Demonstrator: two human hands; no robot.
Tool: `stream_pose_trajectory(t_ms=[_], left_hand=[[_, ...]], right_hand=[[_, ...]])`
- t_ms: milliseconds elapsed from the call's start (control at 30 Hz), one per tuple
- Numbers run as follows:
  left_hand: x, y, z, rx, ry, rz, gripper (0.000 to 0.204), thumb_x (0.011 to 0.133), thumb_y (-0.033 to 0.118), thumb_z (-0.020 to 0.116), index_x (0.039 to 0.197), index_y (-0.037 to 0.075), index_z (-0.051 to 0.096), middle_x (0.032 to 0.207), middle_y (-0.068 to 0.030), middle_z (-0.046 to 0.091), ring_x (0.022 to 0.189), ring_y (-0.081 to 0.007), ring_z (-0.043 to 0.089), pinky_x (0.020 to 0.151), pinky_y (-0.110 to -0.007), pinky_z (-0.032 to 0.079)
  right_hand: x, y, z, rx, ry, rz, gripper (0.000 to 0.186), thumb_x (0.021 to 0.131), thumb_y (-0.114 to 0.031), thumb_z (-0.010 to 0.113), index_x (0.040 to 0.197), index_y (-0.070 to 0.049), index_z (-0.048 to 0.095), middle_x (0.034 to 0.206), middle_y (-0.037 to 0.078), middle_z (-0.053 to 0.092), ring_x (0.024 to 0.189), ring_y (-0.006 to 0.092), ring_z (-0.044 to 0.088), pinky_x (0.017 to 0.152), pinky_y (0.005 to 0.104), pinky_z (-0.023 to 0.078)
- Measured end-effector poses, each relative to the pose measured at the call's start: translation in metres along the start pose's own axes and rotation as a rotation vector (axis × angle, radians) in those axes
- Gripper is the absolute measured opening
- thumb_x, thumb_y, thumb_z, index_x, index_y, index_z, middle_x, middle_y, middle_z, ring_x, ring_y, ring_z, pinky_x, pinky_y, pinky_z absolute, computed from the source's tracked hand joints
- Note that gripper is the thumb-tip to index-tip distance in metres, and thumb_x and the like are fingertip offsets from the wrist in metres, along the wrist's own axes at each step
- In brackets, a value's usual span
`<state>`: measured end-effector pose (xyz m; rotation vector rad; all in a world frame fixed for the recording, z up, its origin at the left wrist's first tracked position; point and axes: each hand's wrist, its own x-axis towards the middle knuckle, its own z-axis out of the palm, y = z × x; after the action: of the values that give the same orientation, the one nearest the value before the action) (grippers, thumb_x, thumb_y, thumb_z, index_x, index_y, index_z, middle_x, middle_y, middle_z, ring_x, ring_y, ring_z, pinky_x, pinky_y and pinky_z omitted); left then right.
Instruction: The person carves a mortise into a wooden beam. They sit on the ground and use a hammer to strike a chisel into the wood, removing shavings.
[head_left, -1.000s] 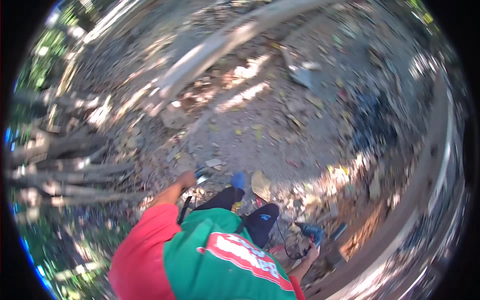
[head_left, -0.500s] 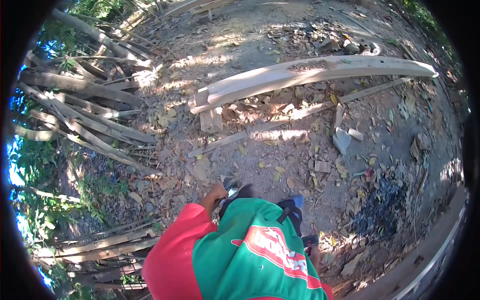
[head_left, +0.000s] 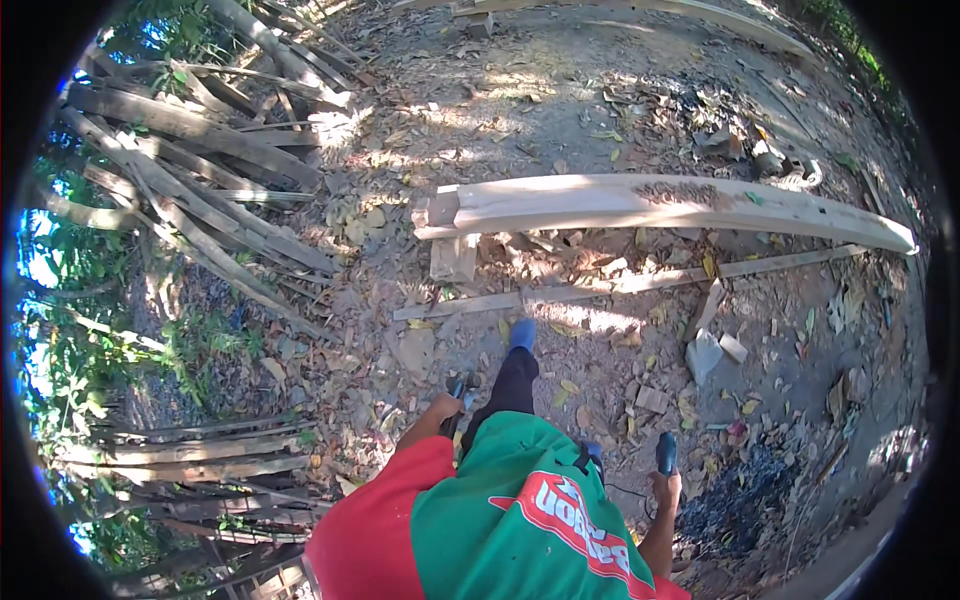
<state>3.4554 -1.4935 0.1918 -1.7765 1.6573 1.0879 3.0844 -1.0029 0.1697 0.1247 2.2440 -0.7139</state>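
R hand (head_left: 665, 487) grips blue tool (head_left: 667, 453), now farther fwd; L hand (head_left: 445, 406) grips dark tool (head_left: 459, 384).

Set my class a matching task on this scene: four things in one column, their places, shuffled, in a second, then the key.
Things
1. Bluish tool
2. Thick pale beam
3. Weathered planks
4. Dark patch

Places
A. Stacked at the left of the picture
B. Held in the right hand
C. Just to the right of the right hand
D. Left end beside a wooden block

Pairs: 1-B, 2-D, 3-A, 4-C
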Motion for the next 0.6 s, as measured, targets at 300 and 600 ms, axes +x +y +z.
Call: stream_pose_trajectory(t_ms=[300, 600], left_hand=[[0.124, 0.133, -0.085, 0.188, -0.179, 0.122, 0.049, 0.064, 0.018, 0.07, 0.111, 0.003, 0.068, 0.116, -0.0227, 0.064, 0.108, -0.0354, 0.062, 0.091, -0.042, 0.05], [0.216, 0.214, -0.133, 0.114, -0.2, 0.417, 0.038, 0.061, 0.023, 0.07, 0.089, -0.003, 0.071, 0.091, -0.0276, 0.067, 0.089, -0.0398, 0.067, 0.078, -0.044, 0.053]], right_hand=[[-0.065, -0.115, 0.069, -0.272, 0.026, -0.005, 0.031, 0.069, -0.027, 0.077, 0.094, -0.009, 0.072, 0.077, 0.018, 0.065, 0.072, 0.0348, 0.064, 0.064, 0.0442, 0.049], [-0.123, -0.251, 0.114, -0.289, -0.13, 0.185, 0.058, 0.08, -0.055, 0.066, 0.099, 0.0, 0.065, 0.076, 0.014, 0.064, 0.07, 0.0291, 0.061, 0.064, 0.0385, 0.046]])
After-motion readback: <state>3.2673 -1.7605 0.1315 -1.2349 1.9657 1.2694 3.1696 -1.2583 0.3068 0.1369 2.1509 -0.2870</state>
